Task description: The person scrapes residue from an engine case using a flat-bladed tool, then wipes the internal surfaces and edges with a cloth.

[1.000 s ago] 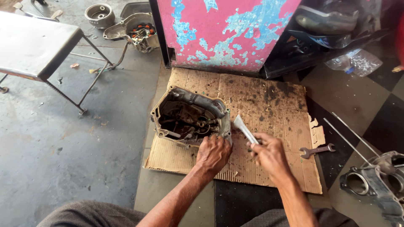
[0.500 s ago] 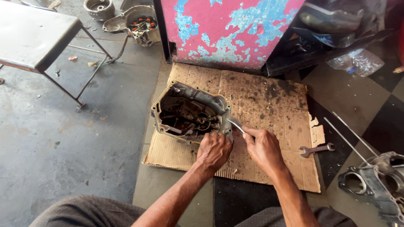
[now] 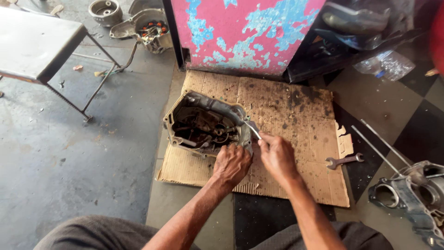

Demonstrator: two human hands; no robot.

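Note:
A greasy metal engine case half lies open side up on a stained sheet of cardboard. My left hand grips the case's near right rim. My right hand is closed on a flat metal scraper blade, whose tip rests against the right edge of the case rim. Gears and dark oily parts show inside the case.
An open-end spanner lies at the cardboard's right edge, with two thin metal rods beyond it. Another engine casing sits at lower right. A peeling pink and blue panel stands behind; a metal-legged bench and more engine parts are upper left.
My right hand has swung the scraper from the cardboard to the case's right rim. My left hand has stayed on the case.

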